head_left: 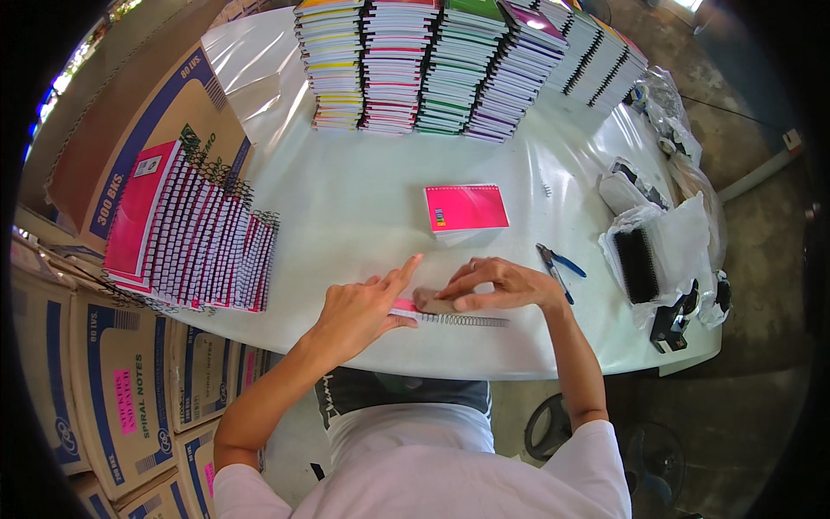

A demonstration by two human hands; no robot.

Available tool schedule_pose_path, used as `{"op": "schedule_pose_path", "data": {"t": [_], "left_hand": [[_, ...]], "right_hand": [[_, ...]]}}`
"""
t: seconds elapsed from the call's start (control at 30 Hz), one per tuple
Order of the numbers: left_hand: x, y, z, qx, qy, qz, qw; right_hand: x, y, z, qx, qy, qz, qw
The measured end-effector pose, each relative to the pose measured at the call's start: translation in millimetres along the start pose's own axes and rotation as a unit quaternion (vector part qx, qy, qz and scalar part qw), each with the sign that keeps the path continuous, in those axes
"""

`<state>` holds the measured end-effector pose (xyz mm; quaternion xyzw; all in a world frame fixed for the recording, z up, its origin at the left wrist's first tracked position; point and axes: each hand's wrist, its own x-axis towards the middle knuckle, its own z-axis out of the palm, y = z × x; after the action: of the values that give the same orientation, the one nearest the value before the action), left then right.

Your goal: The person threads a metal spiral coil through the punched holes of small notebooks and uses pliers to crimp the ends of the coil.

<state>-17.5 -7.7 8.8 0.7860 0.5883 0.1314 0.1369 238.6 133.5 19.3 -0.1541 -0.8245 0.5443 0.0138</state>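
Observation:
Near the table's front edge my left hand (361, 310) grips a small pink notebook (403, 305) between thumb and fingers, its index finger stretched out. From the notebook's near edge a thin wire coil (471, 321) sticks out to the right. My right hand (500, 282) is closed on a brown, flat piece (435, 301) that lies over the notebook's right part; its material is unclear. Much of the notebook is hidden under both hands. Beyond them lies a small stack of pink notebooks (467, 208), apart from both hands.
Blue-handled pliers (562, 262) lie right of my right hand. Pink notebooks with loose coils (194, 229) lean beside a cardboard box (156, 138) at left. Tall stacks of bound notebooks (398, 73) line the back. Plastic-wrapped black coils (635, 265) lie at the right edge.

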Motion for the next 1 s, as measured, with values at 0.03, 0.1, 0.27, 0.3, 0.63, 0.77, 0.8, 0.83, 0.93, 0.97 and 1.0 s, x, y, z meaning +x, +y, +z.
{"op": "schedule_pose_path", "data": {"t": [0.03, 0.1, 0.27, 0.3, 0.63, 0.77, 0.8, 0.83, 0.93, 0.97, 1.0], "left_hand": [[-0.4, -1.3, -0.4, 0.0, -0.004, -0.005, 1.0], [3.4, -0.9, -1.5, -0.007, -0.007, -0.017, 1.0], [8.7, -3.0, -5.7, -0.001, -0.014, -0.023, 1.0], [10.3, -2.7, -7.7, 0.004, -0.028, -0.035, 0.999], [-3.5, -15.8, -12.5, 0.004, 0.032, -0.052, 0.998], [-6.2, -25.3, -11.1, -0.109, 0.057, -0.072, 0.99], [-8.6, -27.4, -8.3, -0.138, 0.066, -0.083, 0.985], [-9.7, -28.5, -6.2, -0.176, 0.075, -0.089, 0.977], [-9.8, -34.3, -2.9, -0.282, 0.105, -0.101, 0.948], [-11.1, -36.1, 3.9, -0.319, 0.12, -0.11, 0.934], [-12.0, -37.5, 8.5, -0.355, 0.134, -0.119, 0.918]], "right_hand": [[5.0, 5.7, 0.1, 0.006, 0.007, -0.014, 1.0], [11.8, 4.1, -1.8, 0.0, 0.022, -0.021, 1.0], [17.6, 5.8, 5.1, 0.056, 0.055, -0.015, 0.997], [13.2, 7.3, 4.5, 0.16, 0.048, -0.061, 0.984], [35.5, -8.4, 10.1, 0.061, 0.029, -0.021, 0.998], [32.9, 6.7, 16.1, 0.312, 0.059, -0.09, 0.944], [36.3, 2.6, 16.5, 0.225, 0.057, -0.046, 0.972], [40.2, -3.6, 16.6, 0.135, 0.056, -0.003, 0.989], [44.2, -2.5, 15.7, 0.127, 0.063, -0.015, 0.99], [40.9, -1.1, 16.3, 0.199, 0.056, -0.047, 0.977], [39.9, -0.8, 16.6, 0.269, 0.049, -0.079, 0.959]]}}
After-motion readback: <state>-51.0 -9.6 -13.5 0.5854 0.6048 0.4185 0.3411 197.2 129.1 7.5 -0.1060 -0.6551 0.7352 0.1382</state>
